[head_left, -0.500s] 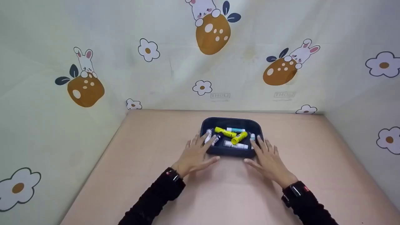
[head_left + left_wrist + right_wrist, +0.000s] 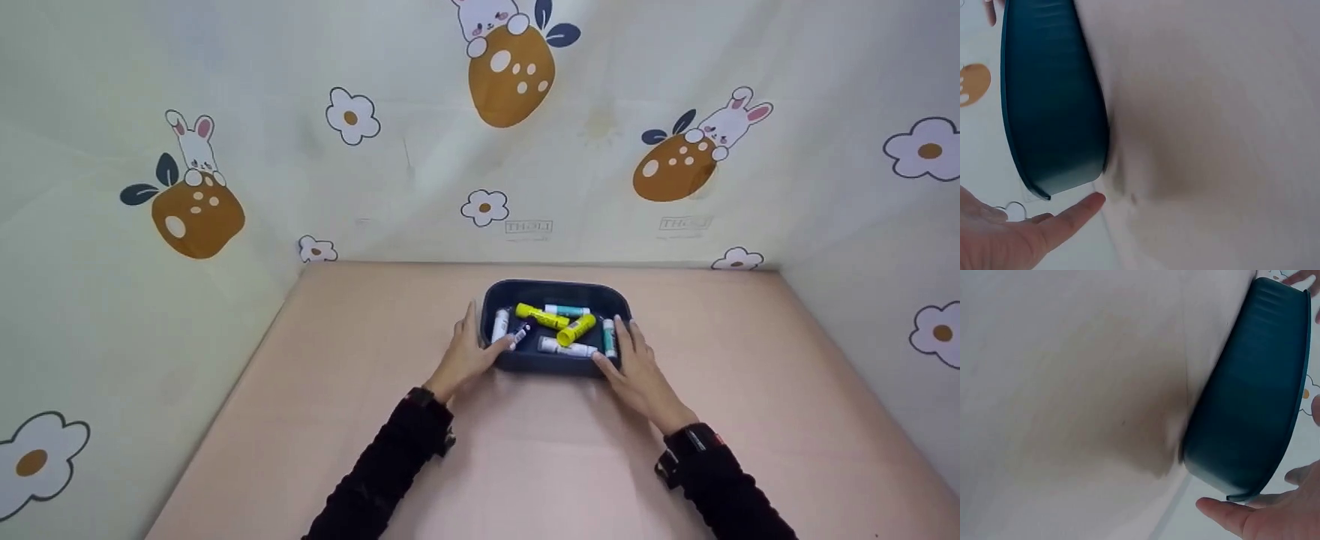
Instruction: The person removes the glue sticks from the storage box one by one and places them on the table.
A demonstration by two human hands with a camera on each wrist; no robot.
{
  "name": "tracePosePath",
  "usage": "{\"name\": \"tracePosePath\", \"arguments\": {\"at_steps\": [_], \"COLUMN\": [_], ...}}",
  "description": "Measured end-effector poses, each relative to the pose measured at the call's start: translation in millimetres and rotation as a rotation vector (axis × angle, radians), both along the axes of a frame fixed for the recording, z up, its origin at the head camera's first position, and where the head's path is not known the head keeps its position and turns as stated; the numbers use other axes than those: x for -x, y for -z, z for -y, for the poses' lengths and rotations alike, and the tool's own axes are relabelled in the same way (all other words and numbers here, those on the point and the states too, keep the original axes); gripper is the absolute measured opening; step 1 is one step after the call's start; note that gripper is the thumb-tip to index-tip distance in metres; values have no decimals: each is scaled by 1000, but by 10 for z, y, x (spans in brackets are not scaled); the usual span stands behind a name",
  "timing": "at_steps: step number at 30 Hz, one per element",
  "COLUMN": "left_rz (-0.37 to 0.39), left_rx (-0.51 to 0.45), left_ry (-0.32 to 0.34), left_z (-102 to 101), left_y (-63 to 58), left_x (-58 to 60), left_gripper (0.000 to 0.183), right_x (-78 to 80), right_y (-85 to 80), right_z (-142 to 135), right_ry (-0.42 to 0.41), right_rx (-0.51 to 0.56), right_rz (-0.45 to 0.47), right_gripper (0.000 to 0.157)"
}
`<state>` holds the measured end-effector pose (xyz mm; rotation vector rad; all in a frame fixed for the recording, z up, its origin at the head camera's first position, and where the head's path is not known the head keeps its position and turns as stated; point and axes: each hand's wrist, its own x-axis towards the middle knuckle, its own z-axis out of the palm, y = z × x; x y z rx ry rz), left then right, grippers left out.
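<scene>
A dark blue-green plastic tray (image 2: 551, 365) stands on the table, with several capped tubes that look like glue sticks lying loose in it. Two are yellow (image 2: 576, 330); others are white (image 2: 568, 348), white and teal (image 2: 609, 338), or dark and white (image 2: 520, 335). At the tray's left side is my left hand (image 2: 461, 361), its thumb by the near-left rim and fingers along the outside. Mirroring it, my right hand (image 2: 639, 375) lies along the right side. Both wrist views show straight fingers near the tray's corners; firm contact cannot be made out.
The tray rests on a pale pinkish table (image 2: 375, 330). Beyond it hangs a light cloth wall (image 2: 420, 165) with rabbit and flower prints, and similar walls border the left and right sides.
Both hands have shifted from lying over the tray's near corners, fingertips above the tubes, to its outer left and right sides. The tray and tubes hold about the same place.
</scene>
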<state>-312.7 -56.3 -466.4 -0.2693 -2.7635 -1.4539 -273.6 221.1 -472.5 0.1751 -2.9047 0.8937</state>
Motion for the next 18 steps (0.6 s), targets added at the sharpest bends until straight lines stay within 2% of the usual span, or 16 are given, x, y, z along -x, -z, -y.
{"name": "tracePosePath", "arguments": {"at_steps": [5,8,18], "left_rz": [55,66,92], "left_rx": [-152,-197,-198], "left_ry": [-17,-16,-43], "left_z": [-16,-28,-52], "left_y": [72,105,155], "left_x": [100,132,187], "left_gripper": [79,74,62], "right_x": [75,120,308], "right_y": [0,-16,-21], "right_z": [26,43,-75], "right_ry": [39,55,106], "right_rx": [64,87,152], "right_rz": [71,90,161], "right_gripper": [78,77,71]}}
